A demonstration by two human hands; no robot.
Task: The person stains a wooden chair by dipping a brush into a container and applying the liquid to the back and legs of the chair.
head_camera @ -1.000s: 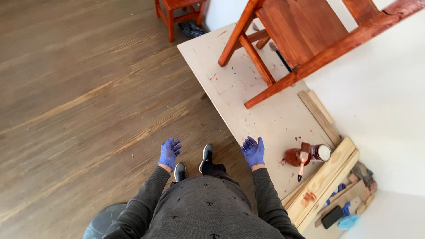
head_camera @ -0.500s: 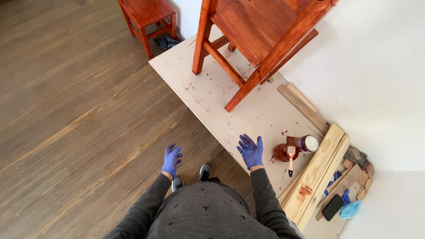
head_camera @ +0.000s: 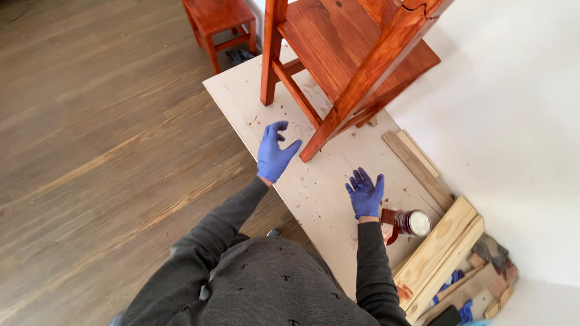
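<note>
The wooden floor (head_camera: 103,151) fills the left half of the view; a white wall (head_camera: 519,121) closes the right. A pale drop board (head_camera: 326,187), flecked with reddish drips, lies flat on the floor along the wall. On it stands a red-stained wooden chair (head_camera: 350,54), its legs resting on the board; the top of the chair is cut off by the upper edge. A second, smaller red-stained piece (head_camera: 220,18) stands beyond the board on the bare floor.

Step in hand, as judged: approach to the chair. The left hand (head_camera: 273,156), in a blue glove, is raised with fingers curled and thumb apart, close to the nearest front leg (head_camera: 320,133) but not touching it; its grip is released and holds nothing. The right hand (head_camera: 365,194), also gloved, hovers flat over the board with fingers spread, empty. A next move would call for closing the left hand round the leg or a rung, on a dry part of the finish if the stain is fresh.

An open can of stain (head_camera: 412,222) lies just beside the right wrist, a brush (head_camera: 389,224) against it. Light planks (head_camera: 441,253) and scrap offcuts (head_camera: 492,271) lie near the wall.

Not determinable: whether the stain is wet; the can's contents; the dark item at the bottom edge, partly cut off.
</note>
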